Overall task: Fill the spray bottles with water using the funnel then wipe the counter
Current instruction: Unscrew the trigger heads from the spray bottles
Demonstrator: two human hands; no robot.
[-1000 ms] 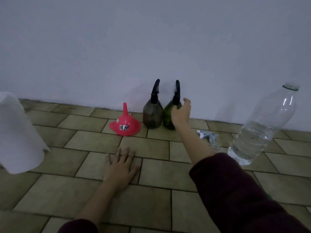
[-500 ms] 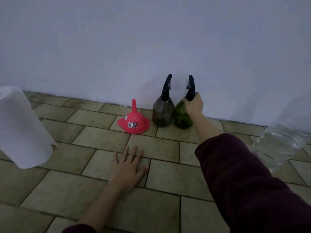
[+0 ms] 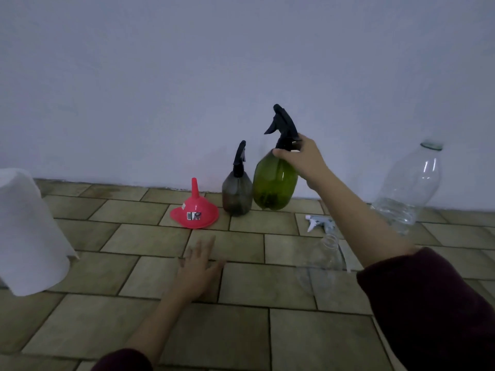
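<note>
My right hand (image 3: 304, 159) grips the neck of the green spray bottle (image 3: 273, 184), which has a black trigger head and hangs tilted just above the tiles by the wall. To its left the grey spray bottle (image 3: 237, 194) stands upright. A pink funnel (image 3: 194, 211) lies mouth down left of that. My left hand (image 3: 198, 267) rests flat on the tiled counter (image 3: 150, 325), fingers spread, holding nothing. A large clear water bottle (image 3: 409, 188), partly filled and uncapped, stands at the right.
A white paper towel roll (image 3: 25, 231) stands at the left edge. A clear spray bottle (image 3: 325, 253) with a white trigger head lies on its side under my right forearm. The white wall (image 3: 241, 76) closes off the back.
My right hand closed on the green spray bottle and lifted it off the tiles, toward me. The left hand stayed flat on the counter.
</note>
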